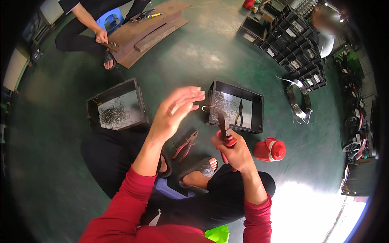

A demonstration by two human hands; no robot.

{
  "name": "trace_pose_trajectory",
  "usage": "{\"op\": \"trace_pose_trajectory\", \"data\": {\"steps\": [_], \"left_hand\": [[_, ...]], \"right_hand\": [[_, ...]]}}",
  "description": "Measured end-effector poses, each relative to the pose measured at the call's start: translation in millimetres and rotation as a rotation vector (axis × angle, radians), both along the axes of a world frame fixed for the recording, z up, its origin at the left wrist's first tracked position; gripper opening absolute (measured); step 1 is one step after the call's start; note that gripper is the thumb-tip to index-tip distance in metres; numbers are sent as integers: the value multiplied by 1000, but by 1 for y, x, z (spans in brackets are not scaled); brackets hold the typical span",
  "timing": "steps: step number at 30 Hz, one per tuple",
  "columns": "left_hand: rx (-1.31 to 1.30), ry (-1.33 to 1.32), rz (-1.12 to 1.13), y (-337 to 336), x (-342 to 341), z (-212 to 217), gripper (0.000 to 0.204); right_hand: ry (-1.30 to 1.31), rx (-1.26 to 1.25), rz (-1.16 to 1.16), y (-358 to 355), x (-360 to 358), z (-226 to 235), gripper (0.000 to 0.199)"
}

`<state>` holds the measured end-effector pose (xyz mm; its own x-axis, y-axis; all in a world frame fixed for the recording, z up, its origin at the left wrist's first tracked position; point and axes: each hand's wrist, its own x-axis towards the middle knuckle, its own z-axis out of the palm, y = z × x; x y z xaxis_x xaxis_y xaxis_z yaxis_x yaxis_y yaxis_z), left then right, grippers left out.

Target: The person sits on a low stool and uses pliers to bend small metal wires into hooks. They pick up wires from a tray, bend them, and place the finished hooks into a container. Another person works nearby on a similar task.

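Note:
My right hand [237, 152] is wrapped round the red handles of a pair of pliers [223, 124], whose dark jaws point away from me. A short curved piece of wire [209, 107] sticks out to the left from the jaws. Just left of the wire's end, my left hand [175, 113] is raised with its fingers stretched out and holds nothing. Below the hands, a second pair of pliers [186, 146] with red handles lies on the floor. Beyond the wire stands a black crate [259, 109] with small wire pieces and yellow-handled pliers [240, 114] inside.
Another black crate [142, 99] on the left holds many bent wire pieces. A red jug [269, 150] stands to the right. Wire coils [299, 101] lie beside stacked black crates [289, 48]. A co-worker's hand [101, 36] is over a brown metal beam [150, 30] at far left.

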<state>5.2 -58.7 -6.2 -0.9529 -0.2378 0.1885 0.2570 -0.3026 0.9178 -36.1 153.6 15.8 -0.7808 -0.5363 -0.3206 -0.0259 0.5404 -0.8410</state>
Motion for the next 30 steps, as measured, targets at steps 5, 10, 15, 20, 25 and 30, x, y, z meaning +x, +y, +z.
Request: {"op": "trace_pose_trajectory", "data": {"steps": [5, 10, 15, 20, 25, 30], "left_hand": [[-707, 80, 98, 23, 10, 6, 45], [-789, 69, 183, 31, 6, 4, 37], [-738, 40, 224, 39, 5, -1, 29], [-698, 30, 218, 44, 4, -6, 26], [-633, 35, 218, 49, 3, -9, 24], [-641, 12, 211, 51, 3, -12, 25]], "right_hand": [[60, 7, -13, 4, 2, -10, 26], [277, -16, 62, 2, 1, -16, 23], [249, 27, 26, 2, 0, -16, 22], [262, 59, 6, 1, -2, -18, 21], [295, 56, -4, 3, -2, -23, 21], [295, 66, -26, 4, -3, -26, 22]]}}
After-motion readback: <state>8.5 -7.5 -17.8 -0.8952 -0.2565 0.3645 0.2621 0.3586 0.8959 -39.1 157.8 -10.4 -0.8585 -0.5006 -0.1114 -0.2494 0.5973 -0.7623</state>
